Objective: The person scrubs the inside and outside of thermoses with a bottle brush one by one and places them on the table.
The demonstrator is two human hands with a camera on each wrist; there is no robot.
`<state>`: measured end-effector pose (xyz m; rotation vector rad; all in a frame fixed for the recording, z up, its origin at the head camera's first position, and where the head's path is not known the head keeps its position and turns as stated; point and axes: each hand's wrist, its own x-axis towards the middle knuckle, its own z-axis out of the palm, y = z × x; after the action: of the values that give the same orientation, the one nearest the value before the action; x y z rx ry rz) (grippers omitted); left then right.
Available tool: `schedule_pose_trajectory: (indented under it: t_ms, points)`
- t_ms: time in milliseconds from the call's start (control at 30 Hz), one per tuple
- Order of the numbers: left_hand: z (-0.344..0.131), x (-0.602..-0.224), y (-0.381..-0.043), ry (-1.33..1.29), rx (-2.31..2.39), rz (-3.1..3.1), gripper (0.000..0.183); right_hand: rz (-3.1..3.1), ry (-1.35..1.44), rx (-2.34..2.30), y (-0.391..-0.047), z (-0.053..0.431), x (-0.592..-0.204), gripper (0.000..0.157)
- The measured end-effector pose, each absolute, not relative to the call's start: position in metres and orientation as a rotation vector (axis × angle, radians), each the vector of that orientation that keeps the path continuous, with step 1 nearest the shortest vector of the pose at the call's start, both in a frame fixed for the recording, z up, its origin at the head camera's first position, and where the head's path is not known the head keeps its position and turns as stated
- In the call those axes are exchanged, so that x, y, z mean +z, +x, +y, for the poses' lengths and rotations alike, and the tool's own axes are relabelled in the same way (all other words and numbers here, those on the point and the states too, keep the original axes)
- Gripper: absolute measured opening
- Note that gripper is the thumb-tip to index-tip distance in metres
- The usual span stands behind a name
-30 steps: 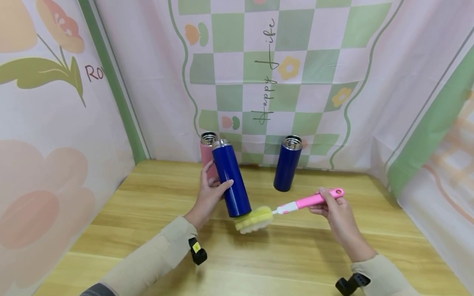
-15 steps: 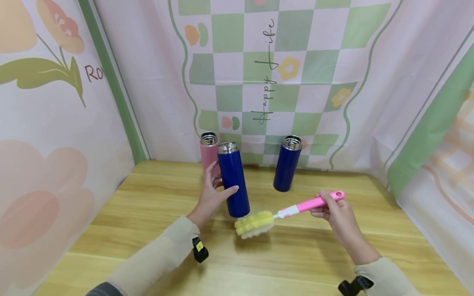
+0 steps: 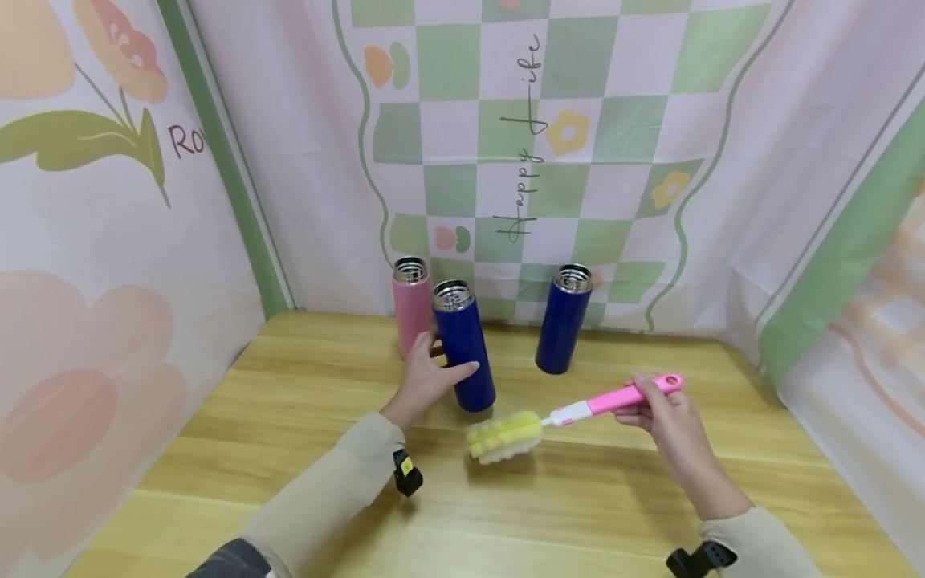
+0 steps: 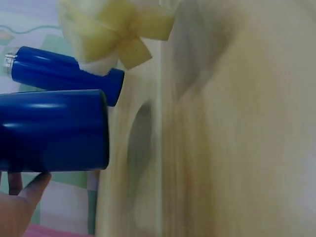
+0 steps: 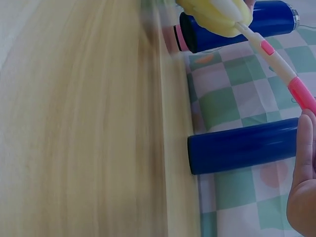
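My left hand (image 3: 428, 381) grips a blue, lidless vacuum flask (image 3: 468, 353) near mid-body, thumb across its front. The flask leans slightly, its steel-rimmed mouth up. In the left wrist view, the base of this flask (image 4: 54, 131) is raised off the table, with a shadow below. On the right, my right hand (image 3: 674, 425) holds a bottle brush (image 3: 613, 399) by its pink handle. The brush's yellow and white sponge head (image 3: 506, 437) points left, in front of the flask's base and apart from it. Fingers behind the flask are partly hidden.
A pink open flask (image 3: 412, 309) stands upright behind the held one, partly covered by the left hand. Another blue open flask (image 3: 562, 325) stands at the back right of the wooden table (image 3: 578, 514). Printed curtains (image 3: 289, 160) hang close behind and along the sides.
The left hand has brought the blue flask slightly right and tipped its mouth toward me, uncovering more of the pink flask. The sponge head has come away from the flask's base, down and slightly right.
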<state>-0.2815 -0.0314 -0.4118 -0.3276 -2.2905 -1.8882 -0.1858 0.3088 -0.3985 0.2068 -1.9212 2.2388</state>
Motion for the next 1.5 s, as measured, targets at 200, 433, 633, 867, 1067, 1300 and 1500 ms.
schedule_pose_trajectory:
  t_ms: [200, 433, 633, 867, 1067, 1300, 1500]
  points:
    - [-0.021, -0.417, -0.296, -0.392, -1.802, -2.324, 0.086, -1.910, 0.236, 2.196, -0.184, 0.320, -0.396, 0.022]
    - [-0.013, -0.423, -0.315, -0.368, -1.726, -2.331, 0.081, -1.924, 0.209, 2.175, -0.181, 0.331, -0.394, 0.021]
    - [-0.005, -0.423, -0.326, -0.323, -1.703, -2.313, 0.081, -1.898, 0.207, 2.195, -0.178, 0.333, -0.394, 0.022]
    - [0.003, -0.425, -0.337, -0.335, -1.606, -2.335, 0.082, -1.890, 0.206, 2.189, -0.177, 0.333, -0.393, 0.022]
    - [0.006, -0.424, -0.341, -0.389, -1.508, -2.396, 0.083, -1.882, 0.217, 2.188, -0.177, 0.335, -0.393, 0.022]
    - [0.010, -0.425, -0.344, -0.392, -1.394, -2.454, 0.084, -1.847, 0.214, 2.205, -0.177, 0.338, -0.394, 0.022]
    - [0.013, -0.420, -0.349, -0.358, -1.389, -2.506, 0.084, -1.849, 0.189, 2.220, -0.176, 0.339, -0.396, 0.021]
